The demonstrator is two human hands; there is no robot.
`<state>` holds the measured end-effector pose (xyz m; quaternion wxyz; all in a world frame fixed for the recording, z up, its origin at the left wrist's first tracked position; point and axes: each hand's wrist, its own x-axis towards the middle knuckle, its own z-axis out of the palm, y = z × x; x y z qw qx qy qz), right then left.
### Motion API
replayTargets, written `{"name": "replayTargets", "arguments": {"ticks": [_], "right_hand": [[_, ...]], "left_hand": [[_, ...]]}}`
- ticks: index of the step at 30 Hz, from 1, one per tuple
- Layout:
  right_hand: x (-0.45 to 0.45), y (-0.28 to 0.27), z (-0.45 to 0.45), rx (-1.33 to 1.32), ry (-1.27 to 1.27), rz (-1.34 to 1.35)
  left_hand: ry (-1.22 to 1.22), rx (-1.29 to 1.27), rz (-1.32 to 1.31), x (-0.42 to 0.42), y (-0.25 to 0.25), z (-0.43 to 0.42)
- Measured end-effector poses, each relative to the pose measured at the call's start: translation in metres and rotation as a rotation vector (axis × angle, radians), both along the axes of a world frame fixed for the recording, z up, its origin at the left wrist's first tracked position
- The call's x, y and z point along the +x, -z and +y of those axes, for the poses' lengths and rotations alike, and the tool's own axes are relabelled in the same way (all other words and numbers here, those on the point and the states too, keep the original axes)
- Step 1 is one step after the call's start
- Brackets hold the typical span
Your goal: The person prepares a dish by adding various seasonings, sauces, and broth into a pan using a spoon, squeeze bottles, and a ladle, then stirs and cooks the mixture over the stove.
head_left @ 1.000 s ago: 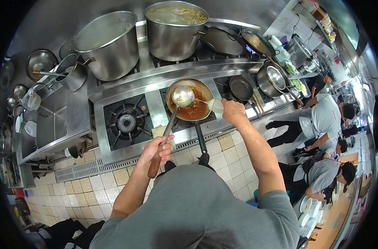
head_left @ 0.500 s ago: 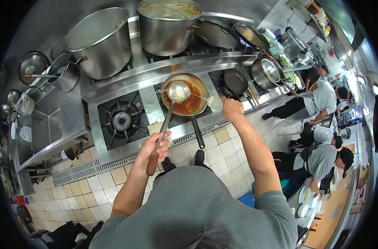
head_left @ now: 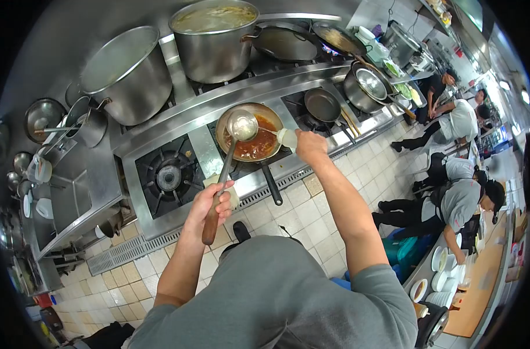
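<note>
My left hand (head_left: 214, 205) is wrapped round the wooden handle of a metal ladle (head_left: 242, 125), whose bowl hangs over the left part of a frying pan (head_left: 222, 119). Reddish-brown sauce (head_left: 257, 146) covers much of the pan's bottom. My right hand (head_left: 311, 145) grips a whitish squeeze bottle (head_left: 287, 138) tilted at the pan's right rim, and a thin pale stream runs from its tip towards the sauce. The pan's black handle (head_left: 271, 185) points down towards me, with nobody holding it. A folded pale cloth (head_left: 232, 192) lies behind my left fingers at the stove's front edge.
Two large stockpots (head_left: 213, 52) stand at the back. An unused burner (head_left: 169, 177) is left of the pan; a small dark pan (head_left: 322, 105) and a steel pot (head_left: 358, 93) are to the right. A sink (head_left: 73, 186) is far left. Several co-workers stand at right, one near stacked plates (head_left: 440, 298).
The view has shifted, so the stove items sit further left. Both hands keep their holds, with ladle and bottle still at the pan. A co-worker at right now reaches towards the plates.
</note>
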<state>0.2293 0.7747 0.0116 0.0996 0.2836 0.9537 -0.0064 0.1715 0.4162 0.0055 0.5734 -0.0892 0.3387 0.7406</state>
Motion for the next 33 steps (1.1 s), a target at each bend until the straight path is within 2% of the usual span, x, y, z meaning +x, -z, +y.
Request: {"name": "replayTargets", "arguments": {"ticks": [8, 11, 13, 14, 15, 16, 17, 18, 19, 21, 24, 25, 26, 27, 28, 29, 30, 31, 32, 33], "right_hand": [[0.014, -0.004, 0.006, -0.031, 0.022, 0.06], [0.03, -0.006, 0.005, -0.095, 0.115, 0.106], [0.045, -0.004, 0.004, -0.34, 0.211, 0.313], [0.054, 0.001, 0.004, -0.343, 0.215, 0.315], [0.064, 0.01, 0.004, -0.452, 0.226, 0.49], [0.073, 0.018, 0.002, -0.561, 0.235, 0.666], [0.084, 0.024, 0.0, -0.568, 0.237, 0.668], [0.097, 0.029, -0.002, -0.654, 0.22, 0.794], [0.11, 0.034, -0.004, -0.738, 0.203, 0.922], [0.145, 0.043, -0.01, -0.733, 0.225, 0.97], [0.216, 0.059, -0.019, -0.887, 0.226, 1.151], [0.246, 0.067, -0.02, -0.907, 0.254, 1.195], [0.279, 0.065, -0.024, -0.908, 0.276, 1.204], [0.316, 0.059, -0.031, -0.891, 0.332, 1.225], [0.357, 0.054, -0.036, -0.849, 0.421, 1.219], [0.4, 0.049, -0.043, -0.816, 0.518, 1.217], [0.446, 0.037, -0.047, -0.711, 0.664, 1.276], [0.49, 0.024, -0.054, -0.774, 0.677, 1.333], [0.536, 0.018, -0.064, -0.847, 0.666, 1.391], [0.581, 0.021, -0.08, -0.785, 0.754, 1.436]], "left_hand": [[-0.044, -0.077, -0.022, 0.011, -0.01, 0.021], [-0.039, -0.062, -0.02, 0.013, -0.013, 0.027], [-0.047, -0.107, 0.042, 0.015, -0.017, 0.033], [-0.039, -0.104, 0.086, 0.015, -0.014, 0.035], [-0.036, -0.109, 0.087, 0.018, -0.012, 0.04], [0.019, -0.278, 0.341, 0.021, -0.013, 0.047], [0.075, -0.446, 0.595, 0.024, -0.011, 0.052], [0.107, -0.512, 0.77, 0.023, 0.009, 0.054], [0.109, -0.517, 0.776, 0.024, 0.02, 0.057], [0.117, -0.619, 0.916, 0.028, 0.035, 0.063], [0.102, -0.711, 1.076, 0.031, 0.07, 0.068], [0.126, -0.775, 1.093, 0.028, 0.085, 0.067], [0.165, -0.731, 1.179, 0.014, 0.124, 0.06], [0.087, -0.671, 0.92, 0.04, 0.094, 0.071], [-0.038, -0.574, 0.679, 0.055, 0.092, 0.079], [0.031, -0.635, 0.524, 0.075, 0.055, 0.094], [0.133, -0.403, 0.36, 0.036, 0.096, 0.087], [0.01, -0.265, 0.299, 0.053, 0.086, 0.092], [0.011, -0.345, 0.337, 0.05, 0.091, 0.098], [0.036, -0.428, 0.474, 0.043, 0.102, 0.097]]}}
